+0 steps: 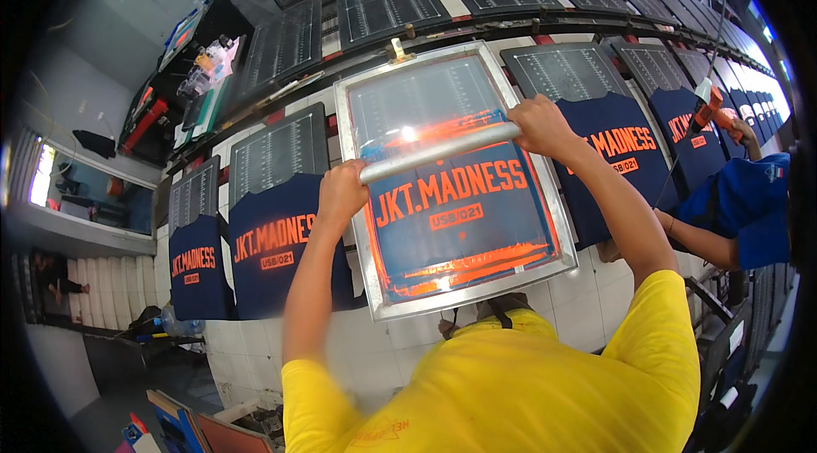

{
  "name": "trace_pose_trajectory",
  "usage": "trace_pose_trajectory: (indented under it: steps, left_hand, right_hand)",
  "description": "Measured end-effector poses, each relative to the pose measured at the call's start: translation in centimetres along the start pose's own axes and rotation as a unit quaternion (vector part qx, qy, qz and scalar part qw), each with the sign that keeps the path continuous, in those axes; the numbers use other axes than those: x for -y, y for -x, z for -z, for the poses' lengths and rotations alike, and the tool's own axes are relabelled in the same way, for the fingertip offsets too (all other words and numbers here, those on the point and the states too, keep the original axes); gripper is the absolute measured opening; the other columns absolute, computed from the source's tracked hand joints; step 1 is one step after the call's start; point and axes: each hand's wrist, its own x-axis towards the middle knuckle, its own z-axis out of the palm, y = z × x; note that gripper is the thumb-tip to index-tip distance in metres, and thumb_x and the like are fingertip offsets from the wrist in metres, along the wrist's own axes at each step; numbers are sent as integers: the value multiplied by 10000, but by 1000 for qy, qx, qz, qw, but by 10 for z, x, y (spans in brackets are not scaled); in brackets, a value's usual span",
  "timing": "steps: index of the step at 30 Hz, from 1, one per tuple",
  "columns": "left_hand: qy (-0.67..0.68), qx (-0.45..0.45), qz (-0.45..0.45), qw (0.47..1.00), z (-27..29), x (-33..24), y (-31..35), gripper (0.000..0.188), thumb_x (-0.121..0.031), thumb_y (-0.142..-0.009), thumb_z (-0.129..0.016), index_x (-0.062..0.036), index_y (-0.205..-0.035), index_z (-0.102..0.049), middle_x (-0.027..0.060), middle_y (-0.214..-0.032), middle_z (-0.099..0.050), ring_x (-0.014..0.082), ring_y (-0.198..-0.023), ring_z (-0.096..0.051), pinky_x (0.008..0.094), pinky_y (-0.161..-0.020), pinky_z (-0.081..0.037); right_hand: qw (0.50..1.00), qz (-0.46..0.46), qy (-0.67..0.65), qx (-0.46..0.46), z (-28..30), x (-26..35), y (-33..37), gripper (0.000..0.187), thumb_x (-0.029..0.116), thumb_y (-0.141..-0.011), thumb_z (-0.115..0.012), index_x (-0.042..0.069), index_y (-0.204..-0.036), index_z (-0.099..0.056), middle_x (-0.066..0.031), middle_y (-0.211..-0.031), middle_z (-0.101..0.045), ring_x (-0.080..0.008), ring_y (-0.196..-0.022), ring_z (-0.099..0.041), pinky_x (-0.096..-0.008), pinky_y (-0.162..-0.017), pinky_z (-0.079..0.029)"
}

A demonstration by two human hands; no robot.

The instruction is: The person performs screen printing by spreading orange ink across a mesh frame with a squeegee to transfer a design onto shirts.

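left hand (343,188) and right hand (542,124) closed round opposite ends of grey squeegee bar (440,153) — bar lies across metal-framed screen (477,292); orange streaks (515,255) near screen's lower edge — printed navy fabric panels (285,290) either side.

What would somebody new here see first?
Probably the bright orange lettering inside the metal-framed screen in the middle. Across that screen runs a silvery bar, held near its ends by the left fingers and right fingers. Below, a yellow shirt fills the lower middle.
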Motion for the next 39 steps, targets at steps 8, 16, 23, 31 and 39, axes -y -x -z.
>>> trace_pose_trajectory:
  steps: [8,16,23,31,39]
  left_hand:
    - [0,4,-20,1000,0,-44,116,384,61,-658,-668,-53,-1023,-692,130,-988,-707,341,-879,-690,447,-761,-570]
    - [39,-15,-33,999,-37,-70,220,357,99,-655,-614,-30,-987,-633,103,-1045,-680,296,-990,-671,397,-779,-582]
    - [45,55,-47,996,-47,-76,255,553,125,-636,-611,20,-1174,-535,189,-1266,-537,382,-1235,-520,425,-973,-503]
    - [22,78,-72,994,-39,-82,263,676,4,-741,-618,57,-1385,-418,233,-1367,-459,435,-1351,-395,485,-1151,-320]
    - [142,-50,142,979,-46,-34,264,573,-206,-946,-552,89,-1415,-405,262,-1376,-498,426,-1300,-456,456,-1106,-355]
  right_hand:
    - [1000,11,-13,-20,11,56,110,285,59,-531,-778,100,-753,-603,-70,-772,-630,-271,-795,-622,-416,-707,-407]
    - [1000,-4,-24,-11,-23,115,214,465,76,-445,-818,79,-857,-603,-63,-906,-643,-260,-869,-616,-410,-750,-420]
    - [998,-28,-24,53,-16,146,239,644,222,-533,-871,44,-1067,-558,-129,-1189,-575,-307,-1094,-545,-419,-854,-436]
    - [993,-76,-69,57,-10,165,248,605,310,-686,-831,19,-1144,-565,-158,-1250,-547,-339,-1189,-506,-440,-948,-425]
    - [940,-257,-159,-157,-44,108,245,368,227,-887,-668,8,-1177,-609,-201,-1161,-632,-369,-1092,-600,-423,-934,-471]
